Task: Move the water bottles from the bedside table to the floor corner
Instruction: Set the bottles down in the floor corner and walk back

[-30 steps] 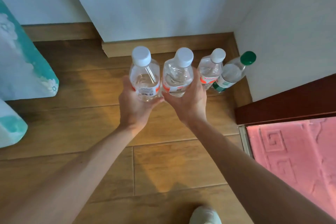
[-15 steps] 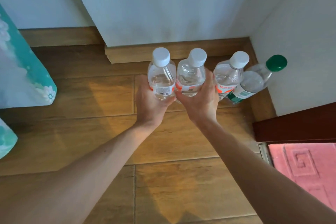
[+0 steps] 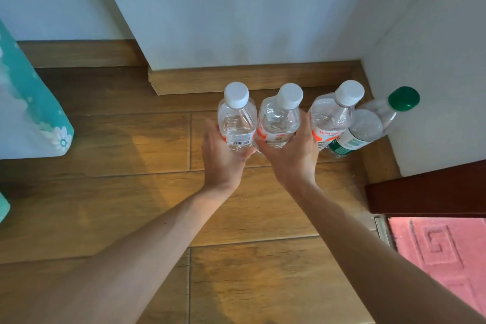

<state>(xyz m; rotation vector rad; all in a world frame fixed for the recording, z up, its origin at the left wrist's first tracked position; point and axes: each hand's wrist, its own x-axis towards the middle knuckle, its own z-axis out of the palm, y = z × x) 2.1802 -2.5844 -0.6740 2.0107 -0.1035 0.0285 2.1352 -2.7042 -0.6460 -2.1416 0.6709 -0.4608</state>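
Head view looks down on a wood-plank floor (image 3: 105, 166) where two white walls meet at a corner with a wooden skirting board (image 3: 249, 79). Both bare arms reach forward from the near edge. Left hand (image 3: 223, 158) has its grip wrapped around the lower body of a clear white-capped water bottle (image 3: 236, 118), whose barcode label faces the camera. Right hand (image 3: 292, 155) has its grip closed around a second white-capped bottle (image 3: 280, 118) with an orange label, just right of the first; the two held bottles touch side by side. Whether their bases rest on the floor cannot be told, since the hands hide them. Right of the hands, a third white-capped bottle (image 3: 334, 116) with an orange label stands on the floor, and a green-capped bottle (image 3: 368, 129) with a green label stands just beside it, tight in the corner against the right wall. A teal floral cloth (image 3: 31, 113) hangs at the far left, a dark red wooden edge (image 3: 426, 192) crosses at right, and a pink patterned mat (image 3: 441, 250) lies near right.
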